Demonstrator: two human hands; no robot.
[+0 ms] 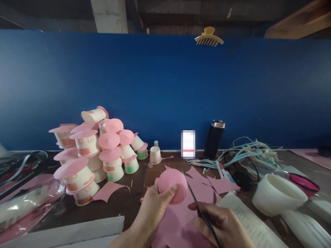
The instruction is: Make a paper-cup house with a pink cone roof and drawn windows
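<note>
Between the thumb and fingers of my left hand (155,206) is a round pink paper disc (172,184). My right hand (219,220) is closed around dark scissors (191,191), whose narrow blades point up and left beside the disc's right edge. The handles are mostly hidden by my fingers. Below both hands lie pink paper sheets and offcuts (176,222), some with curved cut edges. To the left, paper cups (86,144) with drawn windows and doors are stacked, topped with pink cone-shaped paper roofs (110,140).
A plain paper cup (155,155) stands near the blue wall (144,86). Further right are a phone (188,144), a black flask (214,139), tangled pale-blue cables (240,155), a black mouse (243,181) and a stack of white cups (278,196). A white box edge (77,230) is front left.
</note>
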